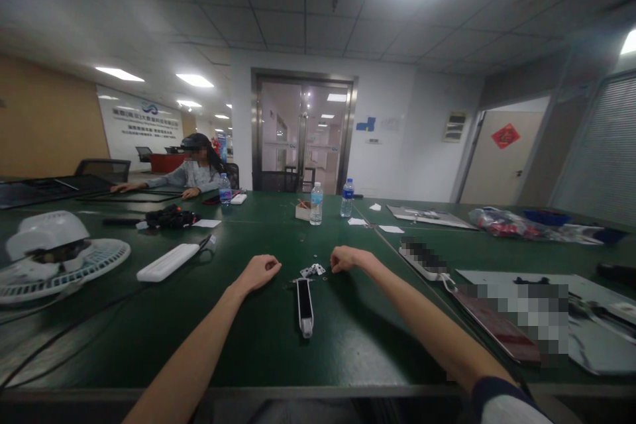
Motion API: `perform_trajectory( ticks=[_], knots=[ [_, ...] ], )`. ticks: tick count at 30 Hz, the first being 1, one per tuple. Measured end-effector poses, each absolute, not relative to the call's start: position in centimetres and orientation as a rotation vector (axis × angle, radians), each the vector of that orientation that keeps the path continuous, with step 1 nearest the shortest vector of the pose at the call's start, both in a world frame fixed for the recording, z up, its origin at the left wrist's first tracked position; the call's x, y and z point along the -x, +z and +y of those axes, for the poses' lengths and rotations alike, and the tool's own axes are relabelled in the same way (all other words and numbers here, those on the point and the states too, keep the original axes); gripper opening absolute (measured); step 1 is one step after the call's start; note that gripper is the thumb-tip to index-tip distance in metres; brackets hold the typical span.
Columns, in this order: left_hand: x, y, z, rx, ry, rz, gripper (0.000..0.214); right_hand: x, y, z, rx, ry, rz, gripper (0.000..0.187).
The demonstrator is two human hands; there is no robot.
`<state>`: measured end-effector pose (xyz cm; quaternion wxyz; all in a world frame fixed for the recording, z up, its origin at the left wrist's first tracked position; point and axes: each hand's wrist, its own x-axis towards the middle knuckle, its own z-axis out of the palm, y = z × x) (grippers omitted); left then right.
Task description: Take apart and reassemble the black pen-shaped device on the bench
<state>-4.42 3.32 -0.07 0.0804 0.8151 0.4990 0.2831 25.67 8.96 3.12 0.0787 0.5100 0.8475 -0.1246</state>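
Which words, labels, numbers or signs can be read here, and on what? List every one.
"大数据科技有限公司", apparently, on the wall sign; the rest is blurred.
Red diamond: one character, too blurred to read.
Left bottle, middle bottle and right bottle: print too small.
Wall notice: too small.
White device with a dark panel: no readable text.

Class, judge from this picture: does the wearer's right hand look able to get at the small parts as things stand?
Probably yes: the right hand is close beside the small parts, nothing seems to stand between them, and the device lies on the near side, apparently out of the way.
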Motion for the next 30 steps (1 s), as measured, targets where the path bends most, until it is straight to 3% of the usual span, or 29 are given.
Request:
perform_trajectory(
  ticks=[15,30],
  knots=[
    [4.4,-0.3,3.8,-2.469,0.838,1.51,0.039,-26.4,2.2,5.2,-1.452,-0.221,2.96,0.014],
    [4.2,0.2,3.2,-2.437,0.832,1.506,0.04,-25.7,1.9,5.6,-1.559,-0.068,2.826,0.024]
  ],
)
